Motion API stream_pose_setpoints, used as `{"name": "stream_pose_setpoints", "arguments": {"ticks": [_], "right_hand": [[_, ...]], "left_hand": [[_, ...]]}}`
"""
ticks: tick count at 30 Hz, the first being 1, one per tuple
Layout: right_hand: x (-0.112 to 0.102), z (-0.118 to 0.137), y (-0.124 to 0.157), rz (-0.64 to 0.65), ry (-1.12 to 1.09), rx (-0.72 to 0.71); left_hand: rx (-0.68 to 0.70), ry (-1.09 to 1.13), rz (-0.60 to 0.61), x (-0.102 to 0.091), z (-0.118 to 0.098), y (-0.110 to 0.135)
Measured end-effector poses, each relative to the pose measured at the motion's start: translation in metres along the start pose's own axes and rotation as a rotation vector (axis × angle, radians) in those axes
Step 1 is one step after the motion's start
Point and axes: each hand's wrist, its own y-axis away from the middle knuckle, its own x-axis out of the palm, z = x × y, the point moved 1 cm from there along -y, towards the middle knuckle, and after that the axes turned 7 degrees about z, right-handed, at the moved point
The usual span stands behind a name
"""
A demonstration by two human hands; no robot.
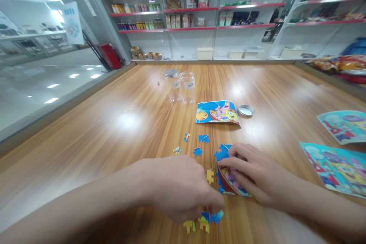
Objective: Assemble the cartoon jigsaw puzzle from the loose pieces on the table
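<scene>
Left fingers [215, 200] (grip: can't tell) hover over loose pieces [204, 226], right fingers [238, 164] spread over the joined puzzle [228, 180].

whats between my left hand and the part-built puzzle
A loose yellow piece lies on the wood between the left hand and the puzzle, seen in the head view.

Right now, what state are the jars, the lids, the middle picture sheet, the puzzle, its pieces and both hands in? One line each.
Left jar: upright, closed.
Right jar: upright, open.
Silver lid: on the left jar.
Loose lid: lying flat.
Middle picture sheet: curled, face up.
Puzzle: partly joined.
Loose pieces: scattered.
Left hand: over near pieces; grip unclear.
Right hand: resting on the puzzle.
</scene>
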Motion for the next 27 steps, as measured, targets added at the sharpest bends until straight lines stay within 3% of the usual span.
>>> {"name": "stream_pose_setpoints", "arguments": {"ticks": [4,9,14,16,21,27], "right_hand": [[0.001,0.000,-0.001,0.001,-0.002,-0.007],[0.000,0.000,-0.002,-0.006,0.001,-0.004],[-0.003,0.002,-0.001,0.019,-0.002,0.009],[-0.003,0.002,-0.001,0.030,0.000,0.003],[-0.001,0.000,-0.001,0.033,-0.013,0.015],[-0.001,0.001,-0.001,0.023,-0.005,-0.005]], "left_hand": [[-0.021,0.034,-0.028,-0.002,-0.001,0.001],[-0.060,-0.052,0.038,-0.002,0.000,0.004],[-0.173,0.010,-0.236,-0.015,0.019,0.020],[-0.177,-0.007,-0.282,-0.015,0.025,0.021],[-0.144,-0.147,-0.164,-0.003,0.031,0.009],[-0.120,-0.011,-0.237,-0.005,0.036,0.015]]}}
